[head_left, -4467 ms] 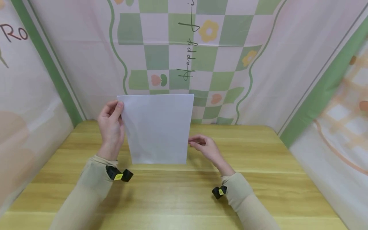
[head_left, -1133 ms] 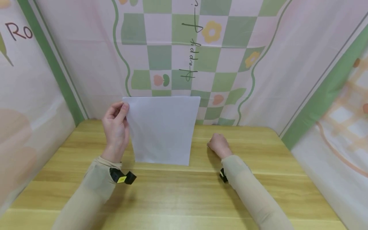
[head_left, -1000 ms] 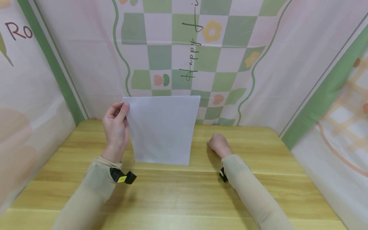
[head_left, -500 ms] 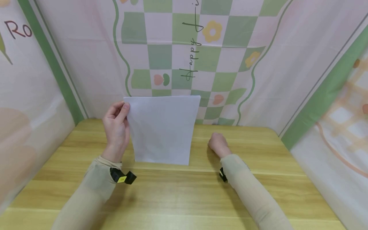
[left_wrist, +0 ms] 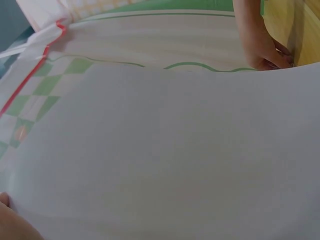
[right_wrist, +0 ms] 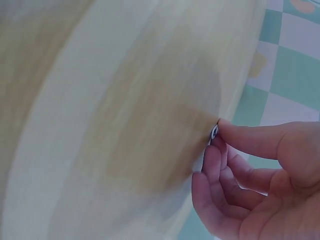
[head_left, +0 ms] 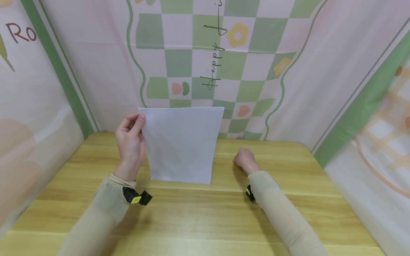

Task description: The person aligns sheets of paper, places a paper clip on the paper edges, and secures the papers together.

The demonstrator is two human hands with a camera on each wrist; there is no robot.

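My left hand pinches a white sheet of paper by its upper left corner, thumb in front. The paper stands nearly upright over the wooden table, facing me; a slight double line along its top edge hints at more than one layer. To the right of the paper, my right hand is low by the table, its back turned up in the head view. In the right wrist view that hand pinches a small metal clip with a looped end between thumb and fingers; the rest of the clip is mostly hidden.
The wooden table reaches back to a hanging cloth with green checks, flowers and lettering. Similar cloths close off the left and right sides. Each wrist wears a small black camera.
Since the earliest frame, my right hand has moved right, away from the paper's right edge, and turned its back upward. Over the last second both hands and the paper stay almost still.
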